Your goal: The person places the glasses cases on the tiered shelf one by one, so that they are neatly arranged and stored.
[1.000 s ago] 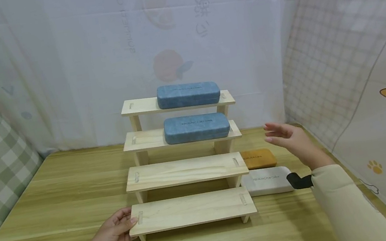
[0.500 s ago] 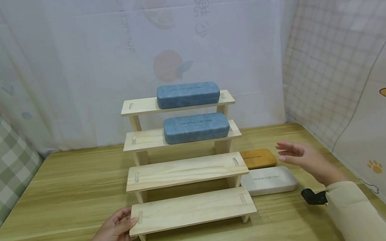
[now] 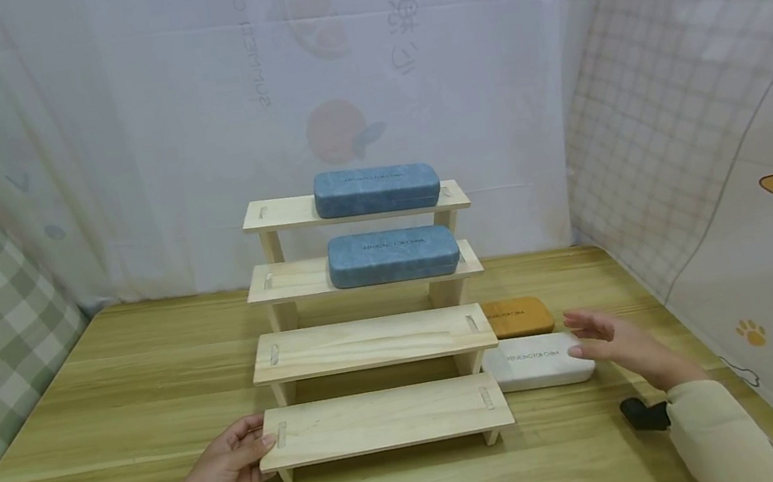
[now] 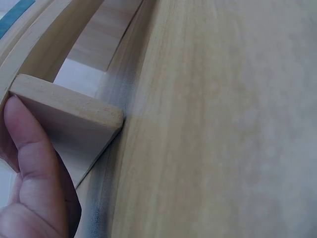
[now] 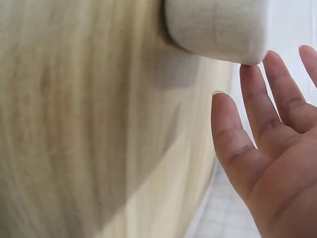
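Observation:
A tiered wooden display stand [image 3: 384, 420] stands mid-table. My left hand [image 3: 222, 476] holds the left end of its lowest shelf, thumb on top. In the left wrist view, that hand [image 4: 37, 168] lies against a wooden leg [image 4: 74, 114]. My right hand [image 3: 627, 346] hovers at the right end of a white glasses case [image 3: 538, 360], fingers spread and slightly bent. Seen from the right wrist, the fingertips [image 5: 251, 74] are at the end of the white case [image 5: 218, 27]; whether they touch it I cannot tell. Partly hidden by the stand, a mustard-yellow glasses case [image 3: 520, 317] lies behind the white one.
One blue glasses case [image 3: 377, 189] sits on the top shelf, another blue glasses case [image 3: 393, 256] on the second. The wooden table [image 3: 113, 385] has a white curtain [image 3: 173, 140] behind it, and cloth hangs at both sides.
My right hand has moved down and slightly right, from above the table to the end of the white glasses case. The left hand keeps its hold on the stand.

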Demonstrator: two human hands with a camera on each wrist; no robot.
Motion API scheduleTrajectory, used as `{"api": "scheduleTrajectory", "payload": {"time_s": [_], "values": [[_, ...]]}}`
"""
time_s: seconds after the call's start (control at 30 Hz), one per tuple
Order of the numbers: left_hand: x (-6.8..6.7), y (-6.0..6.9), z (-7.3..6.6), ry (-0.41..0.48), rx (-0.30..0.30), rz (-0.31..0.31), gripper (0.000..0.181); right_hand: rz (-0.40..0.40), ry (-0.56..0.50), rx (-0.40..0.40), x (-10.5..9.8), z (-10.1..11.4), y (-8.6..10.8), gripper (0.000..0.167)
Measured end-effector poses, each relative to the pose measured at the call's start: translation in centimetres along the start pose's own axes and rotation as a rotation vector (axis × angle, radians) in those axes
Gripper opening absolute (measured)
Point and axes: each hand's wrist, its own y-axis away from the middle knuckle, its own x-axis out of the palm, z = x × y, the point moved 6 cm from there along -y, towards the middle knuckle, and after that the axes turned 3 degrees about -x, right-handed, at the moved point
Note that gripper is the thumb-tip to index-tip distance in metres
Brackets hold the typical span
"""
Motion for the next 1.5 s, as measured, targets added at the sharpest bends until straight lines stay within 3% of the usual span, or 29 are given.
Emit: {"api": "scheduleTrajectory", "payload": {"time_s": [0.47, 1.3, 1.5], "values": [[0.0, 0.0, 0.0, 0.000, -0.005, -0.010, 0.072, -0.015, 0.034, 0.052, 0.6, -2.1, 0.0, 0.079], [0.0, 0.1, -0.1, -0.004, -0.005, -0.021, 0.074, 0.105, 0.101, 0.036, 1.6, -1.6, -0.6, 0.096], [0.1, 0.1, 0.0, -0.005, -0.007, -0.022, 0.073, 0.097, 0.101, 0.036, 1.6, -1.7, -0.7, 0.096]]}}
